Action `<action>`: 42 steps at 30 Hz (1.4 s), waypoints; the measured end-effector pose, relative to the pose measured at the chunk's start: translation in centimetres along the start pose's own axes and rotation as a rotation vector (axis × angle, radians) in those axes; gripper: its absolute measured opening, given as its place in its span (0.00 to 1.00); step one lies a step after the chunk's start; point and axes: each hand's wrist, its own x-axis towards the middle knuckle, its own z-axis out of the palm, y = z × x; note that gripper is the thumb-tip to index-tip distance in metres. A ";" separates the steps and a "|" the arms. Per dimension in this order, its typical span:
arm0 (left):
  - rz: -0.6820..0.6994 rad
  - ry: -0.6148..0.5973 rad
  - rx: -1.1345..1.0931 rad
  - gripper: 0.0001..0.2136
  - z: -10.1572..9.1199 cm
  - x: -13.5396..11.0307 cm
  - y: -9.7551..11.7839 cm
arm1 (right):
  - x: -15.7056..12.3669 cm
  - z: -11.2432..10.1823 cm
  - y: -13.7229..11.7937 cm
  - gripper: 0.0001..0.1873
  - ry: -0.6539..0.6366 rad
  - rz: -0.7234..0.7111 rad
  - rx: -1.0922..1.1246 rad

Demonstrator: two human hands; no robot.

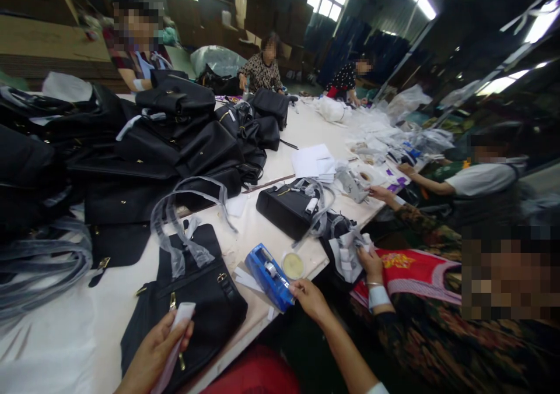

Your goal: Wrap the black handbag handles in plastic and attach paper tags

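Note:
My left hand [160, 341] is closed around a folded strip of white paper [186, 311], above a black bag. That black handbag [205, 306] lies on the table with its zip and gold-coloured fittings facing up. Its handles [175, 225] are wrapped in clear plastic and arch away from me. Beside the bag stands a blue tape dispenser [265, 268] with a roll in it. The fingers of my right hand [310, 299] pinch at the dispenser's near cutting end, on the tape; the tape itself barely shows. A round yellowish tin or roll [293, 264] sits just beyond the dispenser.
Black bags [175, 143] are heaped on the left and far side. Another wrapped-handle bag [284, 207] stands ahead, near a stack of white paper [312, 162]. At my right a co-worker's hand [371, 263] holds white wrapping; a grey tape dispenser [352, 184] stands farther along. Several people work around the table.

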 end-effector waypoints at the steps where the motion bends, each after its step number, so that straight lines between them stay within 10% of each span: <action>1: 0.001 0.001 0.003 0.15 0.1 -0.1 0.0 | 0.0 0.0 0.0 0.10 0.005 -0.003 0.006; 11: 0.024 0.025 0.055 0.15 0.0 -0.7 -0.2 | -2.9 -1.9 -1.7 0.11 0.058 -0.063 0.086; 32: -0.052 0.015 0.053 0.19 -1.0 1.1 -2.7 | -1.6 -1.4 3.1 0.15 -0.204 0.247 0.484; 42: -0.052 0.097 -0.021 0.16 0.6 -0.2 0.4 | -2.5 -2.3 1.7 0.25 -0.322 0.292 0.612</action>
